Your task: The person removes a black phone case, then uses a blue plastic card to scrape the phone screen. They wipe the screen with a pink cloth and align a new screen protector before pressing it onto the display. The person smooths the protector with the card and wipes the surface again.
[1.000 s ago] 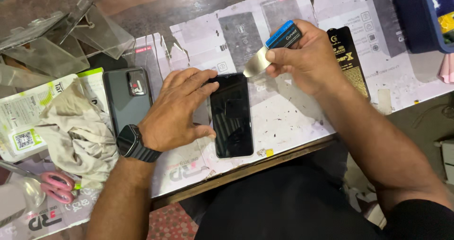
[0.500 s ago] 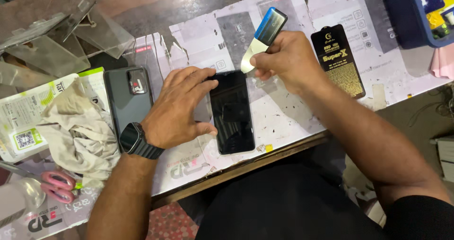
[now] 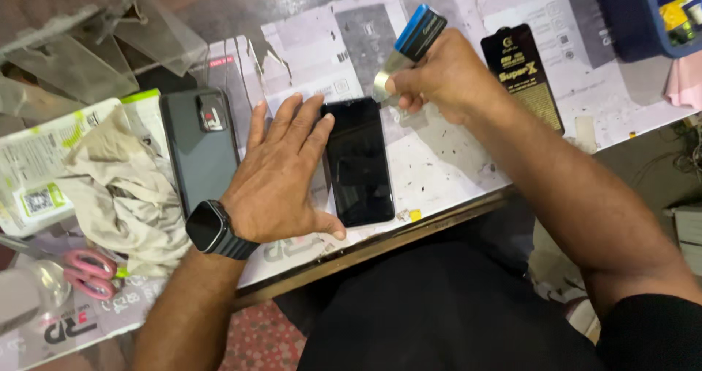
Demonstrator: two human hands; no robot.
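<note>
Black and glossy, a phone (image 3: 358,163) lies face up near the worktop's (image 3: 453,159) front edge, pinned by the left hand (image 3: 281,177), whose spread fingers press flat on its left side to keep it from sliding. The right hand (image 3: 446,78) grips a blue-handled scraper (image 3: 406,49), blade tilted down just above the phone's top corner. A grey case (image 3: 199,148) lies just left.

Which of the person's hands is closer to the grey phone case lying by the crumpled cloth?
Left. The left hand rests just right of the grey phone case, pressing on the black phone. The right hand is farther right, holding a blue-handled scraper.
</note>
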